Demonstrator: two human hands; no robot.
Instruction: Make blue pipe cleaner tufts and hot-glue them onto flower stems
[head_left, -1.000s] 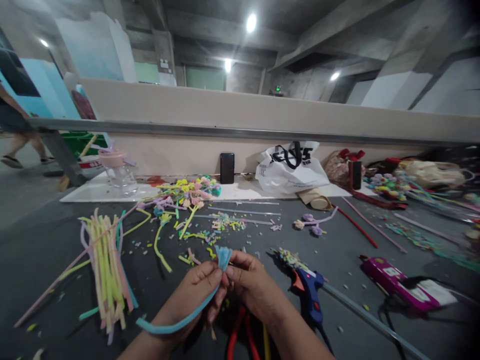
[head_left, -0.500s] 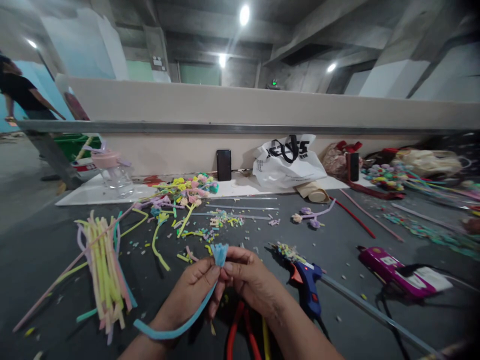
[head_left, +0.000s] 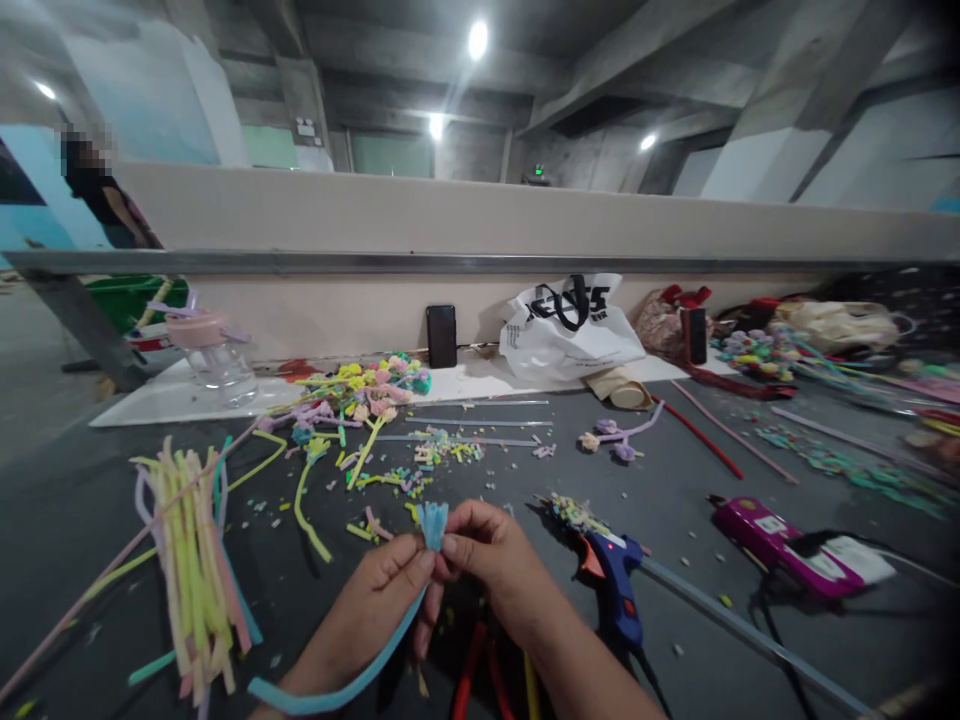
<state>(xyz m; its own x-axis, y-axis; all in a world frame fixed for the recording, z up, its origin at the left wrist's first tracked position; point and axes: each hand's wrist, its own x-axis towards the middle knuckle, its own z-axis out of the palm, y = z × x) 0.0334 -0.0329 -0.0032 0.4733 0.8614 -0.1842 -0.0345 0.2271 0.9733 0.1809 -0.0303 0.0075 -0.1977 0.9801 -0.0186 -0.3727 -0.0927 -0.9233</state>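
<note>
A light blue chenille stem has its upper end bunched into short upright loops or ends, and its long tail curves down to the left. My left hand pinches the bunch from the left, thumb on its base. My right hand closes on the same bunch from the right, with finger and thumb just under its top. Beneath my hands lies a tool with red handles, partly hidden by my right arm. A blue glue gun lies to the right of my right hand.
A bundle of pastel stems lies at left. Stem flowers and cut scraps are scattered ahead. A purple device with a cord sits at right. Along the back stand a clear jug, a phone and a white bag.
The view has shifted slightly, so the table things sit a little more to the left and lower. Both hands keep their pinch on the blue stem. The person in the background has moved right.
</note>
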